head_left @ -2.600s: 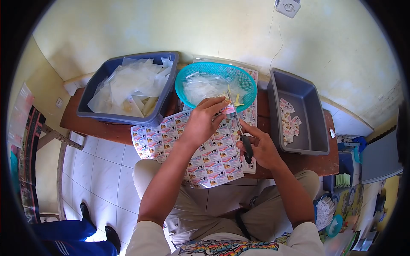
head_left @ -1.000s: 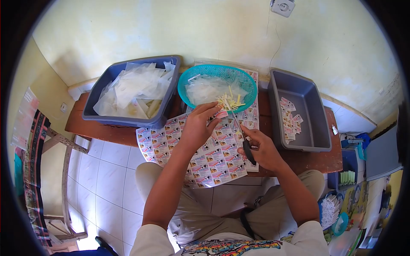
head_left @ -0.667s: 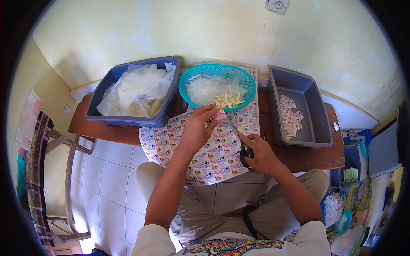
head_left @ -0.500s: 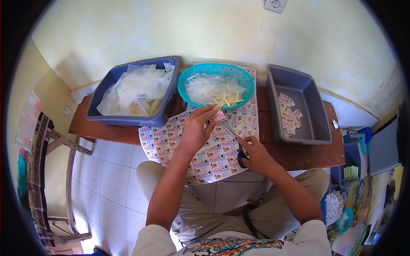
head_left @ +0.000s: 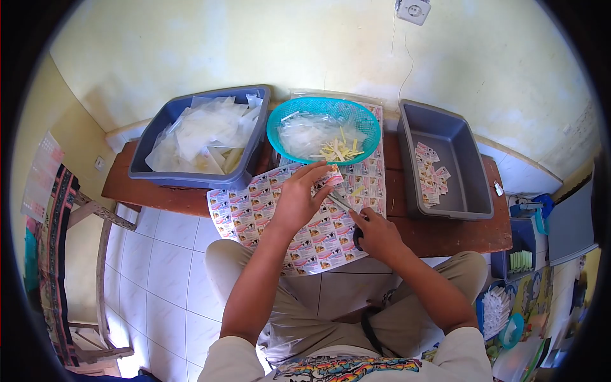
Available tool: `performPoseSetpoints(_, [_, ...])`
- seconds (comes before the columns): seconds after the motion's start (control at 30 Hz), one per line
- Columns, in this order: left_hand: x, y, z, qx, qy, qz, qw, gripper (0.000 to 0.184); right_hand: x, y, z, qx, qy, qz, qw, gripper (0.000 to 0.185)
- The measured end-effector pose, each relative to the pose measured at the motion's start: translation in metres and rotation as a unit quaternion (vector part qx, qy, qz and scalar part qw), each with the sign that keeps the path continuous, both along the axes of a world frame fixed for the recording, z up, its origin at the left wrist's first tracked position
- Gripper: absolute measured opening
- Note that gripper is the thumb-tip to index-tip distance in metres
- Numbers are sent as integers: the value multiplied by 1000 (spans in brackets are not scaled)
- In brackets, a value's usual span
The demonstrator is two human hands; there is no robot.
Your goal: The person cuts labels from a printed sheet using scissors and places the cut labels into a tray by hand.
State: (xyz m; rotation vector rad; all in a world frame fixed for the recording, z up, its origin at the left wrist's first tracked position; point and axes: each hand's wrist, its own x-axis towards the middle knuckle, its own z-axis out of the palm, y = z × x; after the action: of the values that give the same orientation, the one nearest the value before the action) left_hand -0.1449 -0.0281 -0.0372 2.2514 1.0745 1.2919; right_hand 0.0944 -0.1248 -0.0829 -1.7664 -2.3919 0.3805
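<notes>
My left hand (head_left: 301, 193) pinches a small stack of printed labels (head_left: 332, 177) just in front of the turquoise basket (head_left: 276, 141). In my right hand (head_left: 380, 235) are black-handled scissors (head_left: 340, 201), their blades pointing at the labels and partly hidden by my left fingers. Beneath both hands lies a large printed sheet (head_left: 254, 219) of uncut labels. Yellowish paper strips (head_left: 341, 151) and clear plastic pieces (head_left: 305, 134) lie in the basket.
At the left stands a blue-grey tub (head_left: 191, 181) of translucent bags. The grey tub (head_left: 468, 159) at the right holds several cut labels (head_left: 433, 181). Both rest on a brown wooden bench (head_left: 445, 239). A socket (head_left: 414, 9) is on the wall.
The scissors have come down from upright beside the basket to a slant pointing left at the labels. More yellowish strips show in the basket. The person's legs at the lower left have mostly left view.
</notes>
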Motion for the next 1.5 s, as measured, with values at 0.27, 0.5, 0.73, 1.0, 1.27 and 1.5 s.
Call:
performPoseSetpoints(0.27, [6,2,2,-13,-11,-12,1000,43,-6,5,4,1,-39,5,999,73])
performPoseSetpoints(0.5, [13,6,2,-3,-7,-26,1000,48,-11,9,11,-40,-58,6,998,79])
performPoseSetpoints(0.73, [19,5,9,1,-6,-31,999,52,11,18,34,0,93,-8,996,65])
performPoseSetpoints(1.0, [55,7,44,15,-2,-85,996,54,45,33,118,39,360,-97,927,43])
performPoseSetpoints(1.27, [131,20,58,39,-27,-163,986,52,108,46,131,62,391,-135,908,36])
performPoseSetpoints(1.5, [188,26,48,16,3,-187,982,55,175,47,98,21,472,-182,863,33])
